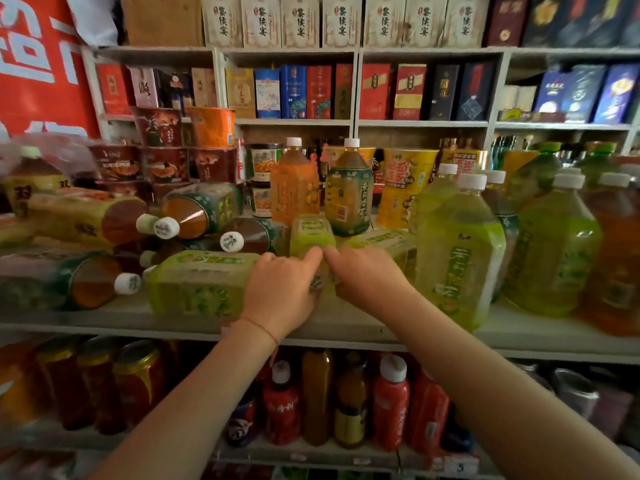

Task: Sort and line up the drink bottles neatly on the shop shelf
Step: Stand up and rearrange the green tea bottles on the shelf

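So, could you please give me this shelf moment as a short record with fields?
left hand: left hand on the near end of the small green bottle
right hand: right hand reaching to the same bottle, index fingertip at it
bottle state: lying on the shelf, end towards the camera
left of it: lying green bottle; lying amber bottles
right of it: upright green bottle
behind: upright orange bottle

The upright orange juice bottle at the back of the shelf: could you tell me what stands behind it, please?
Behind the orange juice bottle stand stacked snack cups to its left and yellow cups further right. What is directly behind the bottle is covered by it.
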Available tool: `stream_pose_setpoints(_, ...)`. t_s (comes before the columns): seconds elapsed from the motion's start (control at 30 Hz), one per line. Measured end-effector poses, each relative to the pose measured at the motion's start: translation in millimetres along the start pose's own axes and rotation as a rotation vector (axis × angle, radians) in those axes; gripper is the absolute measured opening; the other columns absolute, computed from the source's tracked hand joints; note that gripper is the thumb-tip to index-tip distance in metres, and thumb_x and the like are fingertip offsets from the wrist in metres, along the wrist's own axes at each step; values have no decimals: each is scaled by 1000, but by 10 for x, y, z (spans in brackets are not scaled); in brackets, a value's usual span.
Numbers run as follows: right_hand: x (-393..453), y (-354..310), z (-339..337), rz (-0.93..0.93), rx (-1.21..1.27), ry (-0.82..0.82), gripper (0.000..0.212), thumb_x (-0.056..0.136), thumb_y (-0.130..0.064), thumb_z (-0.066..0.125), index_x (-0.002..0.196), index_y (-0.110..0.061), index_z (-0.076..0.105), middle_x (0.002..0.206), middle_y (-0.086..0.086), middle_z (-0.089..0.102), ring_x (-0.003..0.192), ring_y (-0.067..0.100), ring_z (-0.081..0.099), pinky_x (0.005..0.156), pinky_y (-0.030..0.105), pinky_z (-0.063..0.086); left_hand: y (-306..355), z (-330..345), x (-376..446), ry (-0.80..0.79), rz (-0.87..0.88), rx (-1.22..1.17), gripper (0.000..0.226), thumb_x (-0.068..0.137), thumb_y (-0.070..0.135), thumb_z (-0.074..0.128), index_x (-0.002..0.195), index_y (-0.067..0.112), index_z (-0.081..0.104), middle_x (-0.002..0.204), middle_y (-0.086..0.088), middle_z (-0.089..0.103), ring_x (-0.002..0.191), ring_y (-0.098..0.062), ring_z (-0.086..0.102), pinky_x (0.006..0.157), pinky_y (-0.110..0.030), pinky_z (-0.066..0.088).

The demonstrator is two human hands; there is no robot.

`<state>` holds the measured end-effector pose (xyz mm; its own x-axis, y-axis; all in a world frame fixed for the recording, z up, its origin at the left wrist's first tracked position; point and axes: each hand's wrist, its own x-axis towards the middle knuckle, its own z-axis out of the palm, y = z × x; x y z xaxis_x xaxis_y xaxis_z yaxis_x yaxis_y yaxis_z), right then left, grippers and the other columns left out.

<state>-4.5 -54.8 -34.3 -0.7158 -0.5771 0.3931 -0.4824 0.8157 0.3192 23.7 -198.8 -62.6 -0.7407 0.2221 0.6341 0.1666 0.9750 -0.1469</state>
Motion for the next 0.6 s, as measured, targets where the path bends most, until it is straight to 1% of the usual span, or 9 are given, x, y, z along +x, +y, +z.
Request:
stream_pose_setpoints(0.07, -45, 64, -100, 33, 73, 95, 30, 92, -21, 58, 119, -13, 46, 100, 4, 56, 87, 27, 63, 57, 33, 37, -8, 4, 15, -4, 0, -10, 29, 94, 34, 54, 121, 26, 45, 93, 3, 68, 88, -23, 65, 73, -35, 34)
stream_pose_setpoints(0.13, -66, 141, -232, 64, 167, 246, 27, 92, -25, 59, 114, -12, 50, 96, 1, 50, 82, 23, 58, 55, 30, 37, -7, 16, 41, 6, -20, -36, 37, 93, 45, 55, 123, 26, 48, 106, 1, 65, 100, -23, 61, 78, -36, 39)
stream_pose_setpoints(0.2, -46, 204, -367, 98, 271, 403, 27, 92, -27, 60, 113, -11, 55, 98, 0, 54, 78, 20, 58, 56, 33, 48, 18, 48, 92, 54, -42, -99, 57, 84, 67, 55, 116, 20, 57, 109, -4, 58, 102, -24, 55, 80, -36, 45)
stream_pose_setpoints(0.27, 3, 270, -496, 157, 369, 500, 28, 92, -28, 60, 113, -9, 57, 100, 2, 59, 77, 20, 59, 61, 37, 54, 89, 27, 146, 94, -78, -275, 73, 76, 78, 55, 111, 15, 55, 108, -2, 53, 102, -20, 51, 81, -32, 46)
stream_pose_setpoints(0.33, 82, 363, -581, 249, 448, 502, 30, 93, -31, 59, 115, -10, 57, 100, 2, 61, 80, 20, 60, 65, 36, 54, 169, -20, 200, 19, -176, -536, 88, 70, 81, 63, 126, 15, 43, 117, 2, 51, 105, -14, 51, 81, -28, 46)
stream_pose_setpoints(0.4, 173, 462, -614, 338, 500, 445, 25, 95, -33, 56, 108, -11, 57, 92, 0, 59, 77, 17, 56, 60, 30, 48, 258, -41, 238, -26, -211, -703, 113, 64, 83, 66, 148, 19, 25, 137, 1, 51, 114, -15, 56, 87, -32, 54)
stream_pose_setpoints(0.43, 217, 495, -611, 362, 501, 413, 22, 96, -34, 54, 101, -12, 55, 87, 0, 56, 73, 16, 53, 56, 29, 42, 302, -35, 252, -32, -207, -719, 122, 62, 84, 67, 154, 22, 16, 146, 0, 47, 122, -17, 56, 93, -37, 55)
stream_pose_setpoints(0.5, 288, 528, -584, 373, 447, 366, 22, 97, -35, 51, 93, -13, 49, 80, -2, 50, 65, 14, 46, 52, 28, 33, 390, -30, 293, -54, -209, -707, 130, 61, 84, 68, 159, 27, 6, 161, 0, 33, 140, -21, 44, 108, -44, 48)
stream_pose_setpoints(0.6, 336, 574, -585, 404, 334, 342, 24, 101, -36, 46, 91, -14, 45, 79, -4, 46, 60, 9, 42, 49, 26, 28, 480, -28, 417, -145, -264, -687, 134, 62, 81, 68, 161, 27, -4, 165, -6, 22, 147, -25, 33, 115, -45, 38)
